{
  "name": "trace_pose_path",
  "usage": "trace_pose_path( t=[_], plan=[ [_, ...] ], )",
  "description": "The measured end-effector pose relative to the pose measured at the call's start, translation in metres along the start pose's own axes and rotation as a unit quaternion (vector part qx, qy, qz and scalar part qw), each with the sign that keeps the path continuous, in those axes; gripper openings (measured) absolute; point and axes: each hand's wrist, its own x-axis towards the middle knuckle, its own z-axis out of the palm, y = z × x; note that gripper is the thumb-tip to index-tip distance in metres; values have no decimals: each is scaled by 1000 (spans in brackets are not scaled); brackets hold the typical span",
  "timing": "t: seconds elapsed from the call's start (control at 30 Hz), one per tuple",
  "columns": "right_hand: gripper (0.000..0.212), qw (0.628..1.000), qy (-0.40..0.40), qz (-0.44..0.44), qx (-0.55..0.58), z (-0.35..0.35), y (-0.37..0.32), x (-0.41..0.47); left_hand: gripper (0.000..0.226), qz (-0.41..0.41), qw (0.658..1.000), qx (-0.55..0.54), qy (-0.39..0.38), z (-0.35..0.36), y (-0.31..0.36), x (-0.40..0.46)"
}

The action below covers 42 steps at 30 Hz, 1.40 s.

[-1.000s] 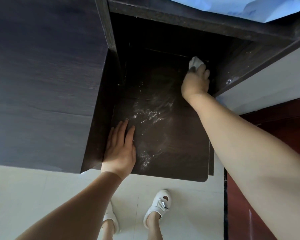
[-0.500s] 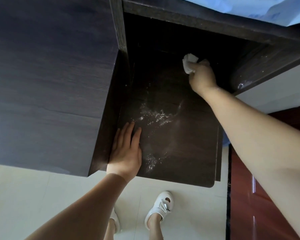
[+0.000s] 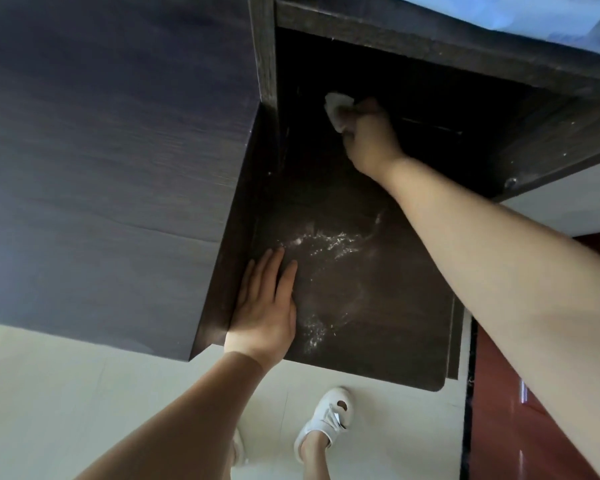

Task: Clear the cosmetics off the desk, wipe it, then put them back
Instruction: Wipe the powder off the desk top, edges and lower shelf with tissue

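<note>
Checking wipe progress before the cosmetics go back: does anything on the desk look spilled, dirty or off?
Yes. White powdery residue is smeared across the dark desk, by the left hand fingertips, with a second patch nearer the front edge. The right hand holds the white cloth at the back, away from it.

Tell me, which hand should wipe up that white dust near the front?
Probably the right hand: it already grips the white cloth at the back of the desk. The left hand lies flat beside the white dust, holding nothing.
</note>
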Motion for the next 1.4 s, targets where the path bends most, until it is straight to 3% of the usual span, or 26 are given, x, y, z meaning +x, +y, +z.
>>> trace_pose_path(
  t=[0.07,0.17,0.23,0.3,0.37,0.43,0.57,0.73,0.9,1.1,1.23,1.3,1.4],
  plan=[
    [19,993,-14,-113,-25,12,-12,-21,46,0,1000,-2,-1,0,0,1],
    [43,968,-148,-203,16,15,-31,-79,47,0,1000,-7,-4,1,-1,1],
    [47,937,-238,-257,-14,4,-24,-104,47,-2,1000,-5,-6,0,-1,0],
    [36,930,-207,-302,-33,-9,-6,-86,47,-2,1000,-4,-4,1,-1,0],
    [12,969,-80,-225,-59,-30,6,-56,46,-1,1000,-3,-3,1,-1,0],
    [24,990,-14,-112,-87,-36,18,-33,46,-1,1000,-1,-2,0,-1,-1],
    [49,984,-69,10,-166,-31,11,-43,46,6,1000,3,-1,0,-1,0],
    [60,960,-70,226,-153,-43,33,-72,45,4,1000,-1,-2,0,-1,1],
    [50,947,-134,210,-205,-47,35,-95,45,9,1000,-3,-1,0,-2,0],
    [43,955,-86,191,-208,-54,40,-69,44,8,1000,3,6,1,-1,0],
    [42,973,-41,166,-153,-45,30,-141,46,4,1000,-4,-2,0,-1,0],
    [37,986,-20,100,-132,-40,21,-201,46,3,1000,-7,-5,-1,0,1],
    [21,998,-55,-19,-17,-41,17,-242,46,2,1000,-8,-6,-2,0,1]
  ],
)
